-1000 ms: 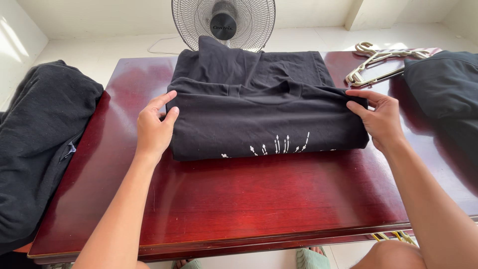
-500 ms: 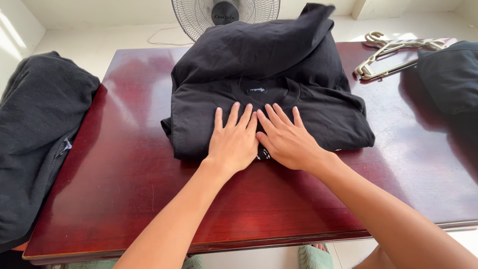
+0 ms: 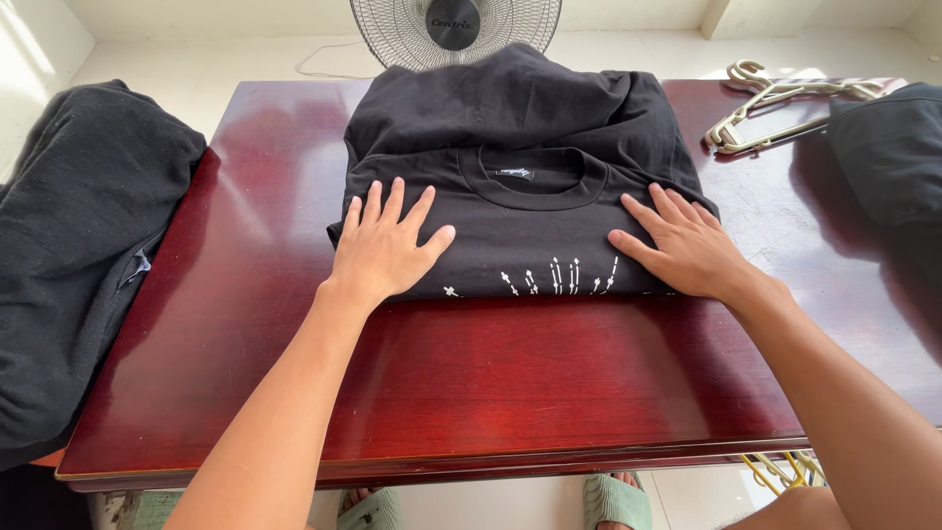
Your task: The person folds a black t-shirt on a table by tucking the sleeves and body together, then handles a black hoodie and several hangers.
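Note:
A black t-shirt (image 3: 530, 211) lies folded in the middle of the dark red wooden table (image 3: 510, 383), its collar facing up and a white printed design along the near edge. My left hand (image 3: 385, 245) rests flat on the shirt's left part, fingers spread. On the right part of the shirt my right hand (image 3: 687, 247) presses flat as well, fingers apart. Neither hand grips the fabric. A bunched part of the shirt rises behind the collar.
A dark garment (image 3: 78, 245) hangs over the table's left edge. Another black garment (image 3: 888, 147) lies at the far right, with beige plastic hangers (image 3: 775, 103) beside it. A standing fan (image 3: 456, 29) is behind the table. More hangers (image 3: 780, 469) show below the table.
My hands slid apart from the shirt's centre to its left and right parts. The raised back fold of the shirt has dropped lower. The white print shows again.

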